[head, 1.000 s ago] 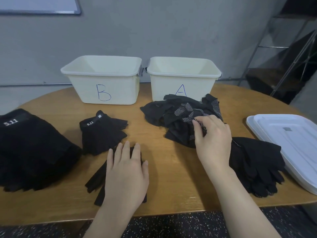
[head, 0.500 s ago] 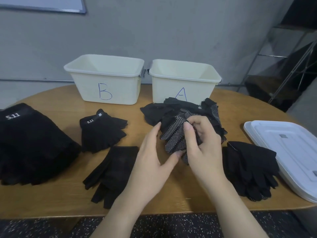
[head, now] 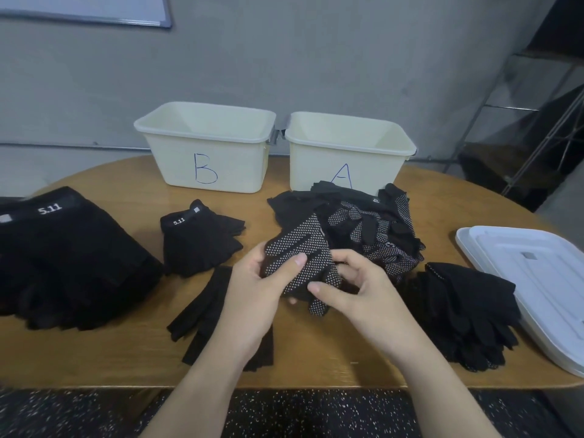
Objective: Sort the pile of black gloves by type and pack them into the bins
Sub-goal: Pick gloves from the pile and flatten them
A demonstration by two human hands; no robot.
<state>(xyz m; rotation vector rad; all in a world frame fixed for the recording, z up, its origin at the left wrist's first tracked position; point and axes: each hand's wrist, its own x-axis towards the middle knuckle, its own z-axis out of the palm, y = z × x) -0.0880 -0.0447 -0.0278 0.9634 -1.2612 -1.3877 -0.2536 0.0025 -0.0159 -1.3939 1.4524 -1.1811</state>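
Both hands hold one dotted glove [head: 300, 248] above the wooden table [head: 316, 368]: the left hand [head: 256, 289] grips its left edge with the thumb pressed on the dotted face, and the right hand [head: 357, 289] pinches its lower right part. Behind the glove lies a loose pile of dotted gloves [head: 373, 229], just in front of the bin marked A [head: 347, 153]. The bin marked B [head: 208, 147] stands beside it to the left. A flat glove [head: 205, 308] lies under the left wrist, a small 5.11 glove [head: 199, 241] beyond it, a big 5.11 stack [head: 69, 257] at far left. Plain gloves [head: 467, 311] lie at right, next to white lids [head: 531, 279].
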